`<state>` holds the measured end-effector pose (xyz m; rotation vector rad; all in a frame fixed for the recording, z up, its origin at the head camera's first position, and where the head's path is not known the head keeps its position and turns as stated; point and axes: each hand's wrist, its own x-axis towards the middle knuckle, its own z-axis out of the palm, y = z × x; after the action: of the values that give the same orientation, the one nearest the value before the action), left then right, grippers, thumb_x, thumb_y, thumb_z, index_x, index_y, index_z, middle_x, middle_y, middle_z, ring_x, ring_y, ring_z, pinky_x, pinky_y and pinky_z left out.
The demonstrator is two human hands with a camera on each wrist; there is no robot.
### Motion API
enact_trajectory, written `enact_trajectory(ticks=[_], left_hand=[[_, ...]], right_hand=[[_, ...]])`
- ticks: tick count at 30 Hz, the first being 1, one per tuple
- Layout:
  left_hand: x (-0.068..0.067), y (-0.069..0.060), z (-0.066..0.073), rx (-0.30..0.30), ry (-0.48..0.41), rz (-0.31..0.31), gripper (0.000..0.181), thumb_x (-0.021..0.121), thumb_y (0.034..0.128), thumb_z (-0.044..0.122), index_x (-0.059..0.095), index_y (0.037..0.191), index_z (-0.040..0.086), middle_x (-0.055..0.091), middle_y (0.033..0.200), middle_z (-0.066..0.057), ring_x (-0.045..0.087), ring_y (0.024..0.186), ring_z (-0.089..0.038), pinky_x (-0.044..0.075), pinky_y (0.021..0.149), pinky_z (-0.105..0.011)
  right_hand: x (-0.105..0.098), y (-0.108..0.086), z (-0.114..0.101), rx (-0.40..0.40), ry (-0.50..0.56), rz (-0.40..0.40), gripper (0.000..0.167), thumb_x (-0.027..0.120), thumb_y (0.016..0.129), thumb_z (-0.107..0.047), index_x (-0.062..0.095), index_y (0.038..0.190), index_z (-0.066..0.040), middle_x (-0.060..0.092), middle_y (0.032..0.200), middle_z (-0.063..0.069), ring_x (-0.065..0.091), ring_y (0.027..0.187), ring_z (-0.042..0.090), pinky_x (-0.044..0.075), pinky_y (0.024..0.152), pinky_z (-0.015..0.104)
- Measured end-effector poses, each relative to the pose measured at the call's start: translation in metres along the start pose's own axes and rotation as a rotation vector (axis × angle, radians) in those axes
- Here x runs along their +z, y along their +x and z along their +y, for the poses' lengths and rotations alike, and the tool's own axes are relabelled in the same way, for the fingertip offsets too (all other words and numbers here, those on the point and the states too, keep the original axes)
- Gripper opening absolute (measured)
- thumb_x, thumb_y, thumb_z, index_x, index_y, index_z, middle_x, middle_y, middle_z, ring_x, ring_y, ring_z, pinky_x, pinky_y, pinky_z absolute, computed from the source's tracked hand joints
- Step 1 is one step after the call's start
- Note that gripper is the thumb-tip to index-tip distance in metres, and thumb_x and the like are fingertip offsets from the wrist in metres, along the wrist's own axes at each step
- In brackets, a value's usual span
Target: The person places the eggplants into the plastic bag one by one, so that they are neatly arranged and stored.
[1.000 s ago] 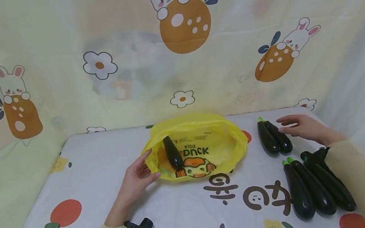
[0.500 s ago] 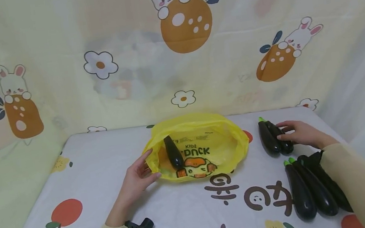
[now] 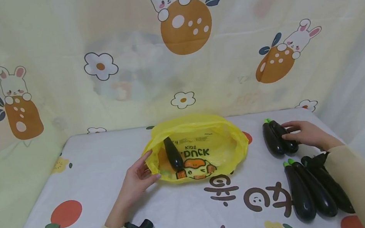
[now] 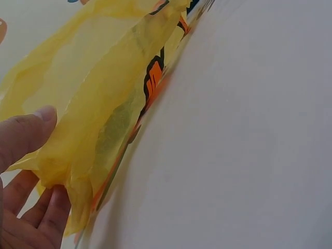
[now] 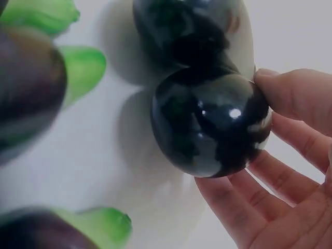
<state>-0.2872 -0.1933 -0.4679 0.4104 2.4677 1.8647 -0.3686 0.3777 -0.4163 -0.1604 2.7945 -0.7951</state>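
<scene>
A yellow plastic bag [image 3: 222, 151] lies with its mouth towards me, a dark eggplant [image 3: 173, 154] inside at its left. My left hand [image 3: 138, 178] holds the bag's left edge, thumb on one side and fingers behind, as the left wrist view shows at the crumpled plastic [image 4: 78, 140]. At the back right, two glossy eggplants lie side by side. My right hand [image 3: 306, 135] grips the right one [image 3: 286, 142], its thumb and fingers round the eggplant's body [image 5: 207, 124] in the right wrist view. The left one [image 3: 272, 140] touches it.
Several more eggplants [image 3: 313, 189] lie in a row at the front right, partly under my right sleeve [image 3: 363, 182]. The white patterned tablecloth [image 3: 182, 215] covers the table. A printed curtain [image 3: 143, 80] hangs behind it.
My right hand has come down onto the right eggplant of the back pair and taken hold. Both eggplants have shifted slightly to the right. My left hand and the bag stay put.
</scene>
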Motion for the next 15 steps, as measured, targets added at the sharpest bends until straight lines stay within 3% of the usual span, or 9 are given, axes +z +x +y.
enact_trajectory(ticks=[5, 15], left_hand=[[0.000, 0.000, 0.001, 0.001, -0.003, 0.001, 0.083, 0.078, 0.0865, -0.001, 0.038, 0.158, 0.013, 0.043, 0.160, -0.016, 0.054, 0.138, -0.037, 0.051, 0.110, -0.039], [0.000, 0.000, 0.000, -0.003, -0.014, -0.006, 0.083, 0.077, 0.0869, -0.001, 0.038, 0.159, 0.013, 0.042, 0.160, -0.016, 0.053, 0.139, -0.037, 0.050, 0.111, -0.039]], right_hand=[[-0.005, -0.005, 0.004, -0.001, -0.022, 0.028, 0.067, 0.059, 0.103, -0.034, 0.039, 0.149, 0.010, 0.047, 0.141, 0.044, 0.054, 0.123, 0.055, 0.057, 0.095, 0.062], [-0.016, -0.016, 0.007, -0.003, -0.006, 0.057, 0.066, 0.057, 0.105, -0.032, 0.037, 0.148, 0.013, 0.045, 0.141, 0.045, 0.056, 0.121, 0.054, 0.059, 0.093, 0.058]])
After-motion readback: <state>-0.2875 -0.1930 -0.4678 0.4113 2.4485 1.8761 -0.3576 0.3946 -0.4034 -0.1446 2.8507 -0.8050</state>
